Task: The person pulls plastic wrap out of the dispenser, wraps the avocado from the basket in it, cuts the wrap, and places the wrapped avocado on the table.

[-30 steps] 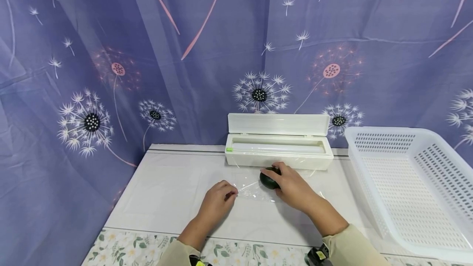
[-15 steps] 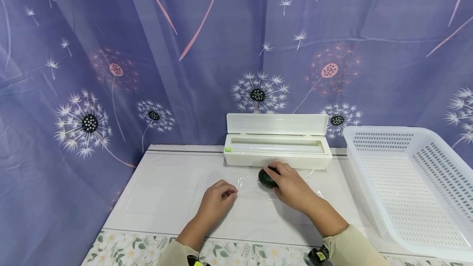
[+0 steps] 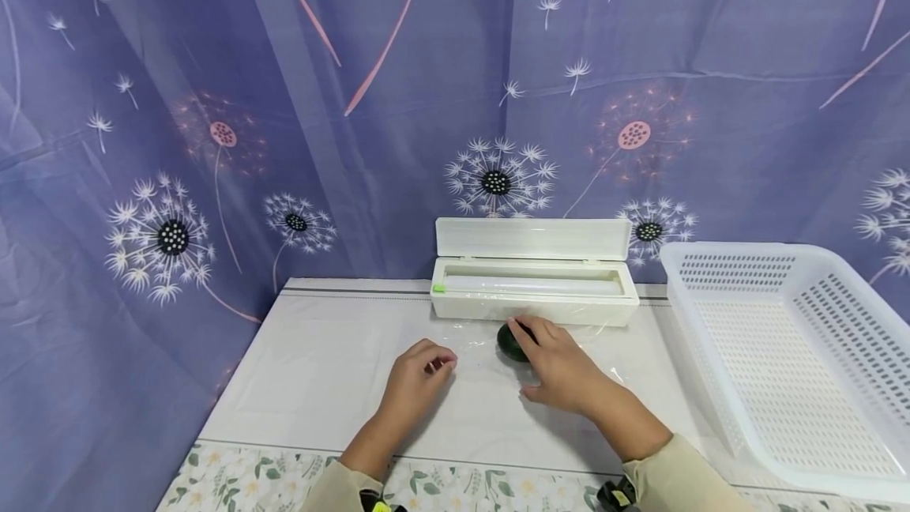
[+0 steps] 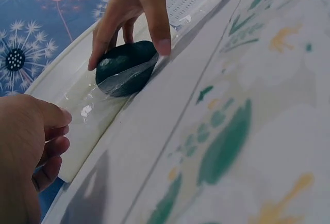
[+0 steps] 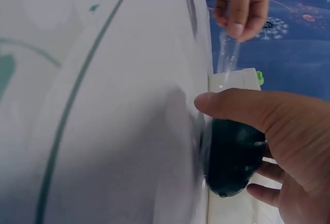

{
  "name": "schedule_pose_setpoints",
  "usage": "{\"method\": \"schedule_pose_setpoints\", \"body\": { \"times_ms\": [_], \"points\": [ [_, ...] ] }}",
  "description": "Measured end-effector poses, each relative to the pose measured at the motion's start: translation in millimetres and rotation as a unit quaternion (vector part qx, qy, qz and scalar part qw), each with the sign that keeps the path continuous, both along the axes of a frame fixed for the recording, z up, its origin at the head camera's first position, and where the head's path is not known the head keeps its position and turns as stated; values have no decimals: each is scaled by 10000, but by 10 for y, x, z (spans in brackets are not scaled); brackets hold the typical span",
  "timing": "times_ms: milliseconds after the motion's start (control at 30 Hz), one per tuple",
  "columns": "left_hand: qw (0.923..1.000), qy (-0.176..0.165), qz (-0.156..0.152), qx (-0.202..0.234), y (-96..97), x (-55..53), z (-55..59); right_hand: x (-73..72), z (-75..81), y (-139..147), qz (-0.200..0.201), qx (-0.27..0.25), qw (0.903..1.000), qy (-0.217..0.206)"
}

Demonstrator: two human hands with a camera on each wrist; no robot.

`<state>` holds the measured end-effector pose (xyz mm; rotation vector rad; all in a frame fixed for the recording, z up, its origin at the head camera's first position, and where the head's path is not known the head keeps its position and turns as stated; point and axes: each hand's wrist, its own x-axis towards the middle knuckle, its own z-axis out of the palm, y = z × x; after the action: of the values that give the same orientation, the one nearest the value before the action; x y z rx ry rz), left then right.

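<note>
A glossy dark green fruit (image 3: 513, 342), rounded like an avocado, lies in front of the white cling film box (image 3: 533, 311). Clear cling film (image 4: 85, 111) covers its lower near side in the left wrist view. My left hand (image 3: 415, 385) pinches the film's edge between thumb and fingertips; a strip (image 5: 227, 59) runs from them toward the fruit in the right wrist view. Over the fruit is my right hand (image 3: 565, 370), its fingers spread along the far side. Its thumb (image 5: 227, 102) stands away from the fruit toward the near side.
The box's lid (image 3: 533, 239) is raised, with a white roll (image 3: 533, 285) inside and a green slider (image 3: 439, 288) at its left end. A white perforated basket (image 3: 768, 354) stands at the right. A purple dandelion curtain (image 3: 384, 180) hangs behind the white-topped table (image 3: 320, 370).
My right thumb has moved off the fruit's near side toward me. My left hand has risen slightly, still pinching the film, and the film's loose edge has shifted toward the fruit.
</note>
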<state>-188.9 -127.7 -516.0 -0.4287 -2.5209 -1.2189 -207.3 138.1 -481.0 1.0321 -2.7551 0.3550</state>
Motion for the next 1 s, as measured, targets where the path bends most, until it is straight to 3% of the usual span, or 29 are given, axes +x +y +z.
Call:
{"method": "schedule_pose_setpoints", "body": {
  "times_ms": [233, 433, 600, 1000],
  "points": [
    [10000, 98, 2, -4, 15, -56, 57, -23, -57, -8, -33, -17, 9994, 352],
    [9993, 370, -40, 44, 11, -105, 66, -49, -7, -11, 67, -147, 9980, 615],
    [9985, 521, -77, 179, -3, -142, 64, -88, 53, -11, 130, -104, 9983, 552],
    [9990, 375, 131, 207, 19, -196, 67, -146, 153, 1, 310, -122, 9992, 236]
  ]
}}
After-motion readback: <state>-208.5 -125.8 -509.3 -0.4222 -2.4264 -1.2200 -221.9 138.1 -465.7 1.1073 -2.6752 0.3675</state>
